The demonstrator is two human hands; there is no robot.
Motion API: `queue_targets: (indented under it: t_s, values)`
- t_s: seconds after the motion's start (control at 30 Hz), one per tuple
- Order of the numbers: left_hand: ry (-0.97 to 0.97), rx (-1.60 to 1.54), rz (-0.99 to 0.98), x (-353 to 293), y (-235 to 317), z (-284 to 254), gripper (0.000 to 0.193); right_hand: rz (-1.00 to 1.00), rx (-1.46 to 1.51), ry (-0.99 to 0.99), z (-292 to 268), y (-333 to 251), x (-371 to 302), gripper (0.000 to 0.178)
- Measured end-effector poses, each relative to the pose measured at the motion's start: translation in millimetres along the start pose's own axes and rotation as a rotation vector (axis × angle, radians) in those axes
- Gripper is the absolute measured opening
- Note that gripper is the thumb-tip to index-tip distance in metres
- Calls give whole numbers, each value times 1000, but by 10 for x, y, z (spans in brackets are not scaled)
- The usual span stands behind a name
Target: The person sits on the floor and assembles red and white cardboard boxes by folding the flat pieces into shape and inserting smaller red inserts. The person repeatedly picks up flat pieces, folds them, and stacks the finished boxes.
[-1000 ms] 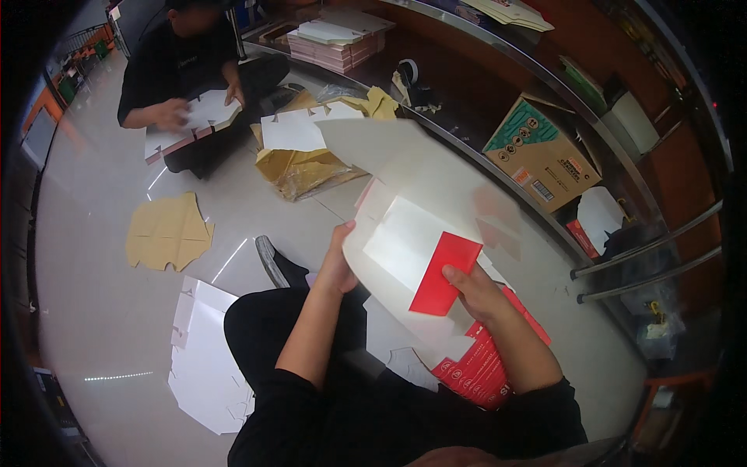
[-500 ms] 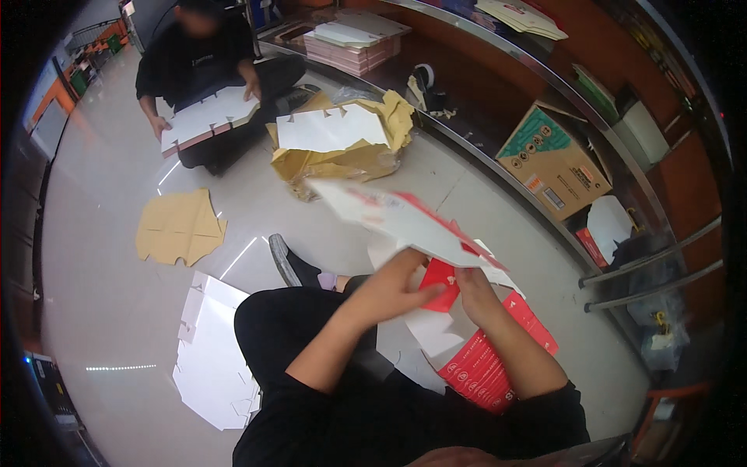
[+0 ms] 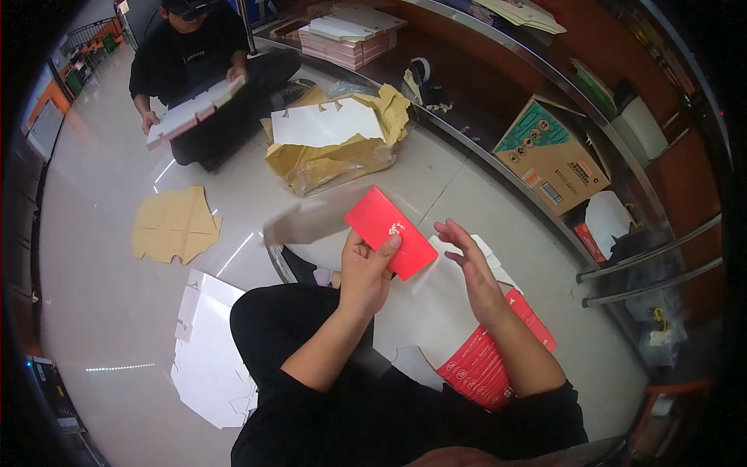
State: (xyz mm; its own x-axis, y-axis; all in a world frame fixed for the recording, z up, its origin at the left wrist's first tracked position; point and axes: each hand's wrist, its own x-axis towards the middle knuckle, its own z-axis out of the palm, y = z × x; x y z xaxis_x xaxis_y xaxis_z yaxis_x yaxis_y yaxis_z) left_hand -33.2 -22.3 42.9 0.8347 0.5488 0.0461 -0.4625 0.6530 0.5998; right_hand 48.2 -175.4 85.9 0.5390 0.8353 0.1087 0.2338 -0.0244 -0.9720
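My left hand (image 3: 367,272) grips a red-faced carton blank (image 3: 383,222), its thumb on the red panel beside a small white print. A blurred pale panel reaches out beyond that hand; whether it belongs to the same blank I cannot tell. To the right, my right hand (image 3: 476,272) is raised with its fingers apart, touching nothing I can see. Under and beside my right forearm lie red and white carton blanks (image 3: 478,366), printed with white marks and partly hidden by the arm. My crossed legs are below.
White die-cut card sheets (image 3: 206,366) lie left of my knee, brown paper (image 3: 177,224) farther off. Ahead sits a torn brown paper wrapping (image 3: 334,167) with white sheets inside. A co-worker holds a stack of blanks (image 3: 194,113). A metal shelf with a cardboard box (image 3: 556,167) runs along the right.
My right hand has let go of the blank and opened. The blank has swung down and left, showing its red panel in my left hand. The co-worker's stack has tilted.
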Motion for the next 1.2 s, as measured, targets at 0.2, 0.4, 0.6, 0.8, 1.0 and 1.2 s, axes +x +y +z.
queue_targets:
  t_s: [0.2, 0.4, 0.6, 0.8, 1.0, 1.2]
  values:
    - [-13, -151, -128, -252, -30, 246, 34, -139, -144, 102, 109, 72, -3, 69]
    - [-138, 100, -52, -281, -76, 140, 31, -340, -145, 350, 104, 169, -19, 43]
    - [-53, 123, -6, -269, -19, 219, 32, -586, -562, 274, 32, 77, -92, 27]
    - [-83, 35, -92, -246, 81, 163, 47, -528, -872, 270, 101, -94, -119, 36]
    - [-144, -44, -38, -231, 199, 183, 49, -626, -635, 194, 25, -41, -117, 28]
    - [-208, 225, -41, -288, 243, 203, 45, -615, -780, 280, 64, -121, -120, 26]
